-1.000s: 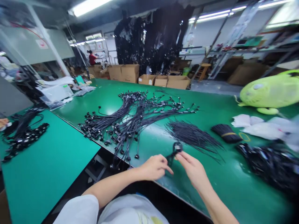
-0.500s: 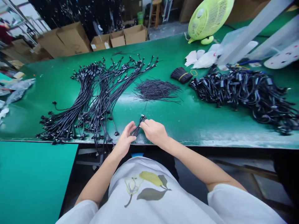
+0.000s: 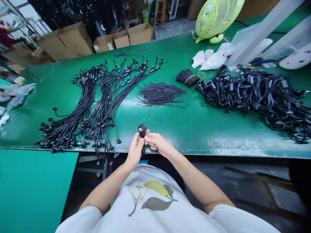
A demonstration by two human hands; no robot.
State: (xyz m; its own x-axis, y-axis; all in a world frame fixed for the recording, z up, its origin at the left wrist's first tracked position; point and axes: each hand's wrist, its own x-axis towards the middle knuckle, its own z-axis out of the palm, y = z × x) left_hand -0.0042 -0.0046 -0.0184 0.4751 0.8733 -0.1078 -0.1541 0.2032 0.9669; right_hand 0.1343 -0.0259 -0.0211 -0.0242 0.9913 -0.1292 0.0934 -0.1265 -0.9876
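Observation:
A folded black cable (image 3: 142,130) stands up between my two hands at the table's front edge, its connector end pointing away from me. My left hand (image 3: 135,149) is closed around the cable's lower part. From the other side, my right hand (image 3: 158,142) pinches at the same cable with thumb and fingertips. Whether a thin tie is between those fingertips is too small to tell. Beyond my hands lies a loose pile of thin black ties (image 3: 161,94). To the left, long straight black cables (image 3: 84,103) with connectors at both ends are spread in bunches.
Coiled black cables (image 3: 257,94) are heaped at the right. A banded bundle of black ties (image 3: 187,77) lies beside that heap. A green fan (image 3: 216,19) and a slanted grey post (image 3: 262,35) stand at the back right. Cardboard boxes (image 3: 75,40) line the far side.
My left hand has closed around the folded cable, which has turned more upright and come nearer to me. My right hand has shifted slightly down to its side.

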